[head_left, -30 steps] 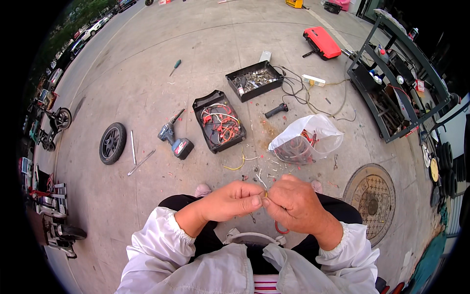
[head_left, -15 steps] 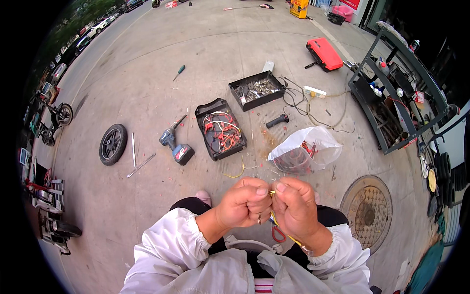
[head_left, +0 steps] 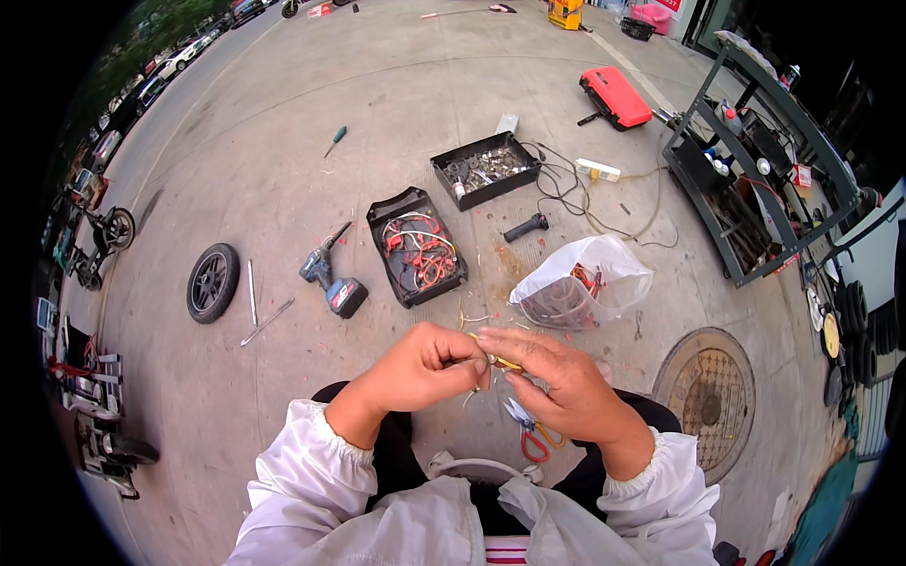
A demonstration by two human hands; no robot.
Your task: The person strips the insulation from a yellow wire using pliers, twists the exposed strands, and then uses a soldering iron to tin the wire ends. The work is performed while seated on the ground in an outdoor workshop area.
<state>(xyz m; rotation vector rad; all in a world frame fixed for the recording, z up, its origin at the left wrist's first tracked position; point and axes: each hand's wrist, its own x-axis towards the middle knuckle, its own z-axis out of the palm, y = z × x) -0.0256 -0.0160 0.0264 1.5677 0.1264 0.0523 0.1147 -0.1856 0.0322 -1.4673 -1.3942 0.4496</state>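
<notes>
My left hand (head_left: 429, 366) is closed in a pinch around a thin yellow wire (head_left: 508, 364) in front of my lap. My right hand (head_left: 557, 382) meets it at the fingertips, its fingers fairly straight, with the wire between thumb and forefinger. Part of the wire is hidden by my fingers, and a pale end hangs below them. Under my right hand, between my legs, a pair of scissors (head_left: 536, 445) with red and yellow handles lies with its blades pointing away from me.
Ahead lie a black tray of tangled wires (head_left: 460, 276), a tray of small metal parts (head_left: 483, 196) and a clear plastic bag (head_left: 618, 278). A cordless drill (head_left: 346, 295) and a wheel (head_left: 212, 283) are to the left. A tool cart (head_left: 727, 226) and manhole cover (head_left: 706, 443) are right.
Both hands have moved slightly left. My right fingers have straightened from a tight pinch, and the hands have turned. The scissors, partly hidden before, now show their blades.
</notes>
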